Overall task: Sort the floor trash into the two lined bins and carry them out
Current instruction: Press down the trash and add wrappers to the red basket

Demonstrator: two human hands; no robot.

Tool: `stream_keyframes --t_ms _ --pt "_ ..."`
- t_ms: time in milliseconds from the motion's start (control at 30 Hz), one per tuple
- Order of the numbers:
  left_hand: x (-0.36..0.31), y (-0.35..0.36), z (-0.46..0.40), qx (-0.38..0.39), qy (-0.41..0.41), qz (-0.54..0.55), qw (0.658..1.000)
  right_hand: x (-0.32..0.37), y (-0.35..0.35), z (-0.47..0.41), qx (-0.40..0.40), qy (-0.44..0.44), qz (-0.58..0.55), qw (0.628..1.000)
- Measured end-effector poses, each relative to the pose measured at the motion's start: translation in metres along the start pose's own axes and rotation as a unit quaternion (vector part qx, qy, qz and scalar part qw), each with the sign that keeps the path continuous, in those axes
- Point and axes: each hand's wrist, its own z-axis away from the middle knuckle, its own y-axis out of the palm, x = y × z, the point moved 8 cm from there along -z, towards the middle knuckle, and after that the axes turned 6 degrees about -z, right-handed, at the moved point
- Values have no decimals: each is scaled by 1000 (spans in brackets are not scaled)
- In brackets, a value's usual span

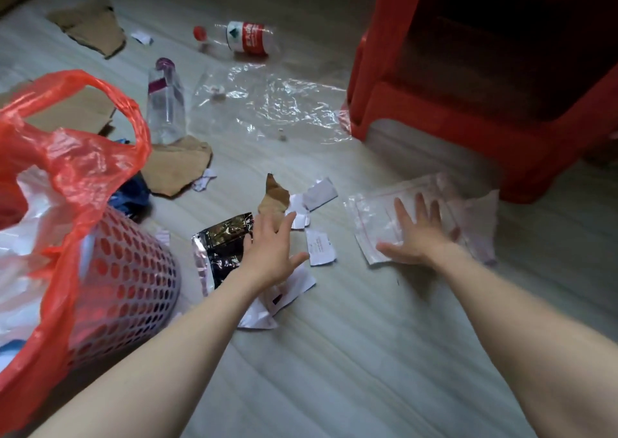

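One lined bin (127,290) holds white plastic; both hands open.

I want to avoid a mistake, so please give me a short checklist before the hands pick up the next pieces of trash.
1. Right hand on target: ok, spread flat over the clear zip bag.
2. Left hand on target: ok, open, at the edge of the foil wrapper.
3. Grip closed on anything: not ok, both hands open.
4. Bin within reach: ok, lined with a red bag, beside the left arm.
5. Second bin in view: not ok, only one shows.
6. Room left in the bin: cannot tell.
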Motion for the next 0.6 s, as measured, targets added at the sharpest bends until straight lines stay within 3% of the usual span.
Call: stream_keyframes --t_ms 167,300,433,600 --pt "-5 0 -29 41 -30 -16 999 -6 12 -2 9 2 3 1000" --pt "-13 -1 -55 49 11 -68 996 -2 9 -9 36 9 5 999" --pt "-18 15 -65 109 33 -85 990 0 10 -12 40 16 0 999" --pt "-24 6 -59 50 37 -52 997 0 10 -12 48 22 -4 999"
